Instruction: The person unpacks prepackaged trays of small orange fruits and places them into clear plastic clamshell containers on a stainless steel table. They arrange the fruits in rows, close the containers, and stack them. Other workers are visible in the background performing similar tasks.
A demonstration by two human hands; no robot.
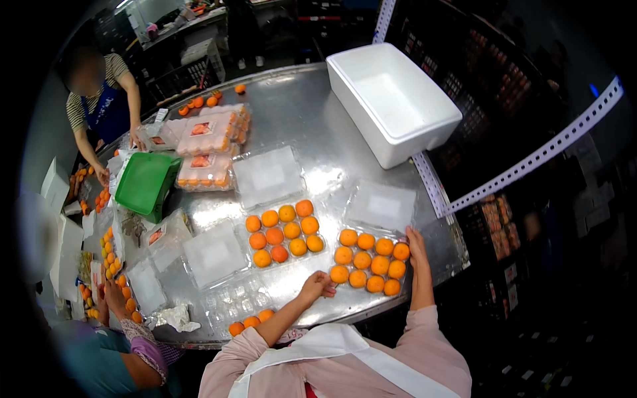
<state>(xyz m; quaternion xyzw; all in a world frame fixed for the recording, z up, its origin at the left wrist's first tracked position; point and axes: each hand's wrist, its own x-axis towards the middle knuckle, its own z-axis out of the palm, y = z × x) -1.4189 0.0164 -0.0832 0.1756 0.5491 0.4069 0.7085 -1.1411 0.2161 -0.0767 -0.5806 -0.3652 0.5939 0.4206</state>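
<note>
A clear plastic clamshell tray [371, 261] filled with orange fruit, its lid [382, 205] folded back, lies on the metal table before me. My left hand [318, 287] is at the tray's near left corner, its fingers slightly curled; whether they grip the edge is unclear. At the upper right corner, my right hand [416, 245] touches the rim by the lid, with some fingers hidden. Left of this tray sits another open tray of orange fruit [283, 234]. Near my left forearm, a partly filled tray [239, 303] holds several fruits at the table's edge.
A white foam box [393, 99] stands at the table's far right, beside a perforated metal strip [537, 154]. Closed fruit packs [206, 134] are stacked at the far left near a green basket [147, 184]. Two co-workers handle things on the left; crumpled paper [179, 318] lies near the edge.
</note>
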